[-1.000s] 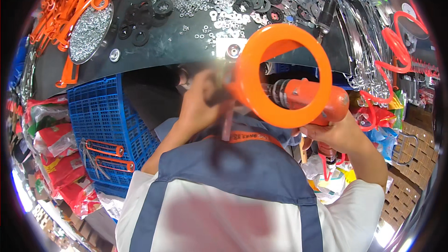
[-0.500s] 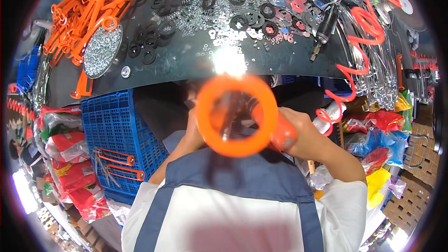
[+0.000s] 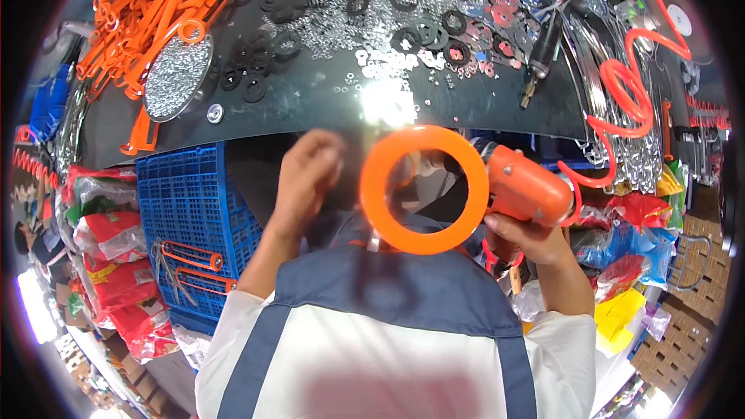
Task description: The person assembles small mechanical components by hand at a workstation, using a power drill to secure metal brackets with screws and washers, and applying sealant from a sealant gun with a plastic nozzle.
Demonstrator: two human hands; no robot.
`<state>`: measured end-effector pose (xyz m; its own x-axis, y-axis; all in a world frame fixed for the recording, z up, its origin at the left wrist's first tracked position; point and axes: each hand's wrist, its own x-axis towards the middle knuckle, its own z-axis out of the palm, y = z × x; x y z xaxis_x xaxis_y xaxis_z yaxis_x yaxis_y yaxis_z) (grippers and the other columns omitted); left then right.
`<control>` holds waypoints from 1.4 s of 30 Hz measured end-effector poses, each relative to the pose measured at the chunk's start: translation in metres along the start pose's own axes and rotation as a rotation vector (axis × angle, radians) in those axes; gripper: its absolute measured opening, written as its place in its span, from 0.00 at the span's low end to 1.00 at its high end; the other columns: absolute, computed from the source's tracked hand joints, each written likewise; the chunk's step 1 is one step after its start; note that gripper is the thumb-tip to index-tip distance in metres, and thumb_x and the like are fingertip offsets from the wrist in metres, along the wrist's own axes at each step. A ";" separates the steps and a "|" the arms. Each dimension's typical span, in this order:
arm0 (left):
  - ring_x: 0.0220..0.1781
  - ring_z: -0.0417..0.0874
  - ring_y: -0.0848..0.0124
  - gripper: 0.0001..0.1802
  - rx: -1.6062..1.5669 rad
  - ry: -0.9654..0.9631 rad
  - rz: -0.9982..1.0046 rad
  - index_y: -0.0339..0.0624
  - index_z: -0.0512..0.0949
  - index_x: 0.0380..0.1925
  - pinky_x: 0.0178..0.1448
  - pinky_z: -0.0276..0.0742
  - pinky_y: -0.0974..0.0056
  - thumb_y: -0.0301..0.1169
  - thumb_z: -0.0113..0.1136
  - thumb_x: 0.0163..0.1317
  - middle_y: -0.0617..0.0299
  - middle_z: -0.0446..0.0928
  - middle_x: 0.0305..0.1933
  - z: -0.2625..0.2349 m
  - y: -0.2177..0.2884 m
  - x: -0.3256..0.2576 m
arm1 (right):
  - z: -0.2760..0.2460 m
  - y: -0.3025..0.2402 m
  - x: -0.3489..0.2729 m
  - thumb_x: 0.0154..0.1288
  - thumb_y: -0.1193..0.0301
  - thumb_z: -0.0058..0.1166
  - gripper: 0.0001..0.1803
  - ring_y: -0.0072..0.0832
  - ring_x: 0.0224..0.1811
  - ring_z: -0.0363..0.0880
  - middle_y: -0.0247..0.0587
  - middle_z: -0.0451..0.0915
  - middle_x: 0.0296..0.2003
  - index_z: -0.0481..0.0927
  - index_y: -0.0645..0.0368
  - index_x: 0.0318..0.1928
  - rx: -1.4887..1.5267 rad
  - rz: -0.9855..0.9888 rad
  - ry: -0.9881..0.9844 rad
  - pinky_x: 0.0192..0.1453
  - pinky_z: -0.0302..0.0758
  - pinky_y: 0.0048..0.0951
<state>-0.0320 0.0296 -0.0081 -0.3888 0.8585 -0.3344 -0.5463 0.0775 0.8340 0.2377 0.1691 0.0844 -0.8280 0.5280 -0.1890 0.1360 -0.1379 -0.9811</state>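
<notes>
An orange ring-ended part (image 3: 374, 190) stands close in front of me, its large ring blurred and hiding what lies behind it. My right hand (image 3: 535, 239) is closed around an orange power driver (image 3: 531, 186), whose chuck end points left behind the ring. A red coiled hose (image 3: 574, 200) runs up from the driver's rear. To the left of the ring, my left hand (image 3: 306, 174) is raised near the table's front edge. Its fingers curl inward, with blurred tips; whatever they hold, if anything, cannot be made out.
On the dark table (image 3: 310, 101) lie orange handles (image 3: 155, 23), a dish of small metal pieces (image 3: 178, 77), black rings (image 3: 254, 85), springs (image 3: 334, 27) and metal rods (image 3: 613, 93). A black driver (image 3: 543, 50) lies at right. Blue crates (image 3: 182, 209) stand left; bagged goods (image 3: 128, 279) flank me.
My left hand has come out from behind the ring, moving up and left. My right hand has shifted right and down, and the driver now shows beside the ring. The ring appears farther right.
</notes>
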 end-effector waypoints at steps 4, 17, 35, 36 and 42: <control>0.24 0.67 0.80 0.12 0.366 -0.112 -0.025 0.41 0.78 0.37 0.27 0.61 0.77 0.39 0.53 0.63 0.69 0.71 0.28 0.015 0.027 0.051 | -0.006 -0.006 0.023 0.60 0.77 0.51 0.30 0.26 0.40 0.75 0.44 0.72 0.43 0.59 0.63 0.62 0.202 0.112 -0.111 0.28 0.77 0.20; 0.26 0.78 0.66 0.14 1.015 0.211 0.519 0.37 0.78 0.40 0.31 0.73 0.65 0.34 0.58 0.58 0.56 0.79 0.31 -0.031 0.015 0.108 | -0.007 -0.024 0.025 0.54 0.77 0.57 0.24 0.26 0.20 0.75 0.41 0.77 0.31 0.68 0.65 0.53 0.182 0.222 0.070 0.22 0.71 0.25; 0.20 0.73 0.65 0.07 1.184 -0.336 0.769 0.46 0.78 0.28 0.20 0.67 0.60 0.31 0.63 0.48 0.63 0.69 0.20 0.010 -0.084 -0.002 | 0.021 -0.038 0.020 0.50 0.82 0.54 0.26 0.22 0.32 0.78 0.36 0.78 0.33 0.70 0.61 0.54 -0.069 0.427 0.010 0.23 0.75 0.22; 0.20 0.74 0.65 0.06 1.127 -0.291 0.730 0.45 0.78 0.28 0.20 0.67 0.60 0.31 0.62 0.49 0.63 0.69 0.20 0.014 -0.085 -0.001 | 0.020 -0.039 0.021 0.50 0.82 0.54 0.26 0.22 0.32 0.78 0.36 0.78 0.34 0.69 0.61 0.54 -0.082 0.443 -0.015 0.23 0.75 0.23; 0.22 0.75 0.65 0.04 0.819 -0.060 0.508 0.45 0.78 0.30 0.21 0.70 0.60 0.31 0.59 0.55 0.63 0.71 0.22 0.027 -0.089 0.002 | 0.018 -0.030 0.028 0.56 0.76 0.56 0.17 0.23 0.29 0.79 0.40 0.79 0.35 0.73 0.63 0.48 -0.139 0.466 -0.049 0.24 0.78 0.22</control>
<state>0.0358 0.0377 -0.0710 -0.3848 0.9099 0.1551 0.3722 -0.0008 0.9281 0.2005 0.1730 0.1089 -0.6861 0.3961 -0.6102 0.5668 -0.2347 -0.7897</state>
